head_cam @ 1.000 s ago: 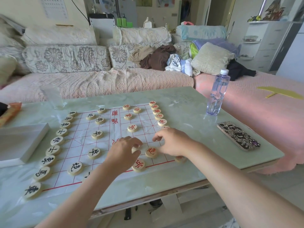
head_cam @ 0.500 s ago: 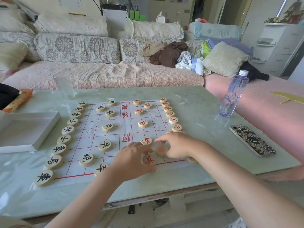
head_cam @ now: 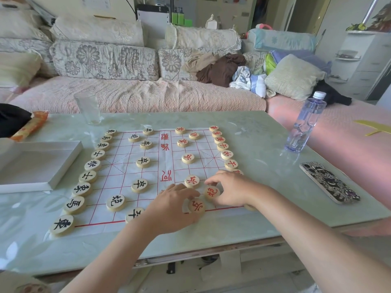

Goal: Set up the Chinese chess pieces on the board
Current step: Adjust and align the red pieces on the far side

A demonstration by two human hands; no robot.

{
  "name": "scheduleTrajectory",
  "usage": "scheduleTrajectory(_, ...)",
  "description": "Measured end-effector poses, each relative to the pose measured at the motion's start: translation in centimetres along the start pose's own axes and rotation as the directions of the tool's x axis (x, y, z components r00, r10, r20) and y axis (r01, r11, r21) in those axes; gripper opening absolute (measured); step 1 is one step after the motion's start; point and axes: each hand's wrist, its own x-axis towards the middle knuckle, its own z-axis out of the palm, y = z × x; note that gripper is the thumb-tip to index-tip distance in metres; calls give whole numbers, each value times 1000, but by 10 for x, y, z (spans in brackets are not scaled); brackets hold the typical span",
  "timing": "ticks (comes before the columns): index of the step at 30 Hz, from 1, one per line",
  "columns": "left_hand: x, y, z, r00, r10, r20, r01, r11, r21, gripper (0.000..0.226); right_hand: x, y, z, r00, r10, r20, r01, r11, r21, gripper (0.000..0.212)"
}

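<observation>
A white paper board (head_cam: pixel 118 163) with red grid lines lies on the table. Black-lettered wooden pieces (head_cam: pixel 87 177) line its left edge, and red-lettered pieces (head_cam: pixel 227 155) line its right edge. More pieces of both colours stand inside the grid. My left hand (head_cam: pixel 171 208) rests on the board's near edge, fingers touching a red soldier piece (head_cam: pixel 196 206). My right hand (head_cam: pixel 230 189) pinches a red cannon piece (head_cam: pixel 211 192) that sits on the board. Another red soldier (head_cam: pixel 192 181) stands just beyond both hands.
An open white box (head_cam: pixel 31 166) lies at the table's left. An empty glass (head_cam: pixel 87 107) stands behind the board. A water bottle (head_cam: pixel 304 123) and a patterned phone (head_cam: pixel 329 182) are on the right. A sofa with cushions and clothes runs behind the table.
My right hand has set the red cannon piece down face up between the two red soldiers. My left hand has slid slightly toward the near soldier. The camera shifted left.
</observation>
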Motion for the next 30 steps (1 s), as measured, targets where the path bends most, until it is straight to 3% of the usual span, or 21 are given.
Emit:
scheduleTrajectory(4,-2,-1,0,1000,-8,-2,8,1000,-5,47,3,4,3,1000,1,4,-1,1000,1,51)
scheduleTrajectory(9,-2,3,3,999,-38,-8,38,999,11,58,2,3,0,1000,-12,-3,12,1000,27,54)
scheduleTrajectory(19,-3,6,3,998,-60,-30,61,997,39,53,-1,0,-2,1000,-25,-8,25,999,28,49)
scheduleTrajectory(25,-3,6,1,998,-50,-22,51,998,48,55,-1,-1,-6,1000,-6,17,6,999,48,60)
scheduleTrajectory(30,15,-8,-15,982,-136,-128,127,989,-76,31,12,-7,-14,995,25,-94,-13,992,124,50)
